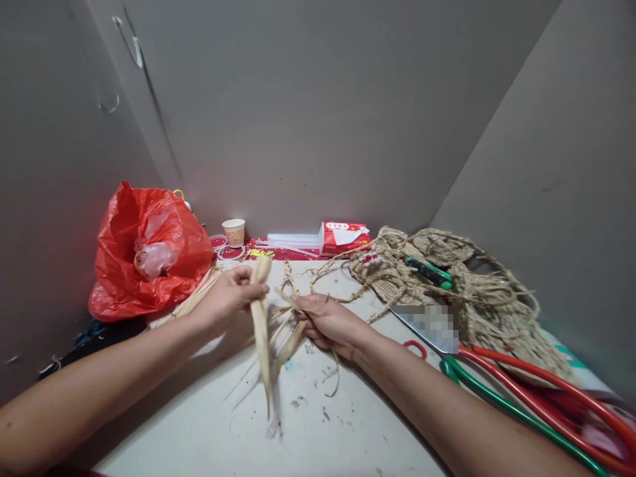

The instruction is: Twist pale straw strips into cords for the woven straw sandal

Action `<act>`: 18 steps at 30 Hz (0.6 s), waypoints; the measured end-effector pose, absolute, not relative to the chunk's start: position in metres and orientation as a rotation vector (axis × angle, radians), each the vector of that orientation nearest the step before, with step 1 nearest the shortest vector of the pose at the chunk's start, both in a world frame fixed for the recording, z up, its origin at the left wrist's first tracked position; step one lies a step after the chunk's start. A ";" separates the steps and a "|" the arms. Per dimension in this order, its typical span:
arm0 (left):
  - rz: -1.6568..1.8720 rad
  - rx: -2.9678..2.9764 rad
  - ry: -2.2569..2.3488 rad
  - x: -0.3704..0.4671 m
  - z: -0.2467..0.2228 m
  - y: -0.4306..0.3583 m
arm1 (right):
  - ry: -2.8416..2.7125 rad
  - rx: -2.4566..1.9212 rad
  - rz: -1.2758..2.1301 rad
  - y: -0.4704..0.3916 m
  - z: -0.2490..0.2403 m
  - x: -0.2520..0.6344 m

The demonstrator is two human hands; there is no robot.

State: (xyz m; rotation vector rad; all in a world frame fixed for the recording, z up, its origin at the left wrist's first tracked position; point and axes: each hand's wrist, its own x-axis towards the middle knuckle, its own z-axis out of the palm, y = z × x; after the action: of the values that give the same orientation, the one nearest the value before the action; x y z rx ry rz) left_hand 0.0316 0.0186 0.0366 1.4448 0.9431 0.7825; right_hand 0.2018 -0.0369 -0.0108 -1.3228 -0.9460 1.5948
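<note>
My left hand [231, 293] pinches a pale, dry strip that looks like corn husk [260, 324]; its wide end sticks up above my fingers and its narrow end hangs toward the table. Just to the right, my right hand [325, 321] is closed around the working end of a braided husk cord [287, 275], with loose strands fanning out below and to the left. The cord runs back and right from there. Which strands lie inside my right fingers is partly hidden.
A red plastic bag [149, 258] stands at left, with husk strips [191, 295] beside it. Behind are a paper cup [234, 233] and a tissue pack [342, 238]. Coiled braid [477, 291] and large shears [527, 384] with red and green handles lie at right on the white table [358, 440].
</note>
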 end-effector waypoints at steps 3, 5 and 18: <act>0.863 1.453 1.103 -0.007 0.046 0.044 | -0.958 -1.350 1.595 -0.036 -0.009 0.202; 0.805 1.668 1.254 -0.030 0.048 0.057 | -0.959 -1.371 1.582 -0.036 -0.007 0.201; 0.476 1.697 1.013 0.044 0.028 -0.004 | -1.007 -1.422 1.504 -0.039 -0.005 0.196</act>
State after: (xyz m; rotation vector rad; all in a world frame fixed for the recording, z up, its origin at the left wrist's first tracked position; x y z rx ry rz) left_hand 0.0442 -0.0038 0.0276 1.6966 1.0135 0.4765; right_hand 0.1959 -0.0395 -0.0052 -1.4216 -1.0071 1.5040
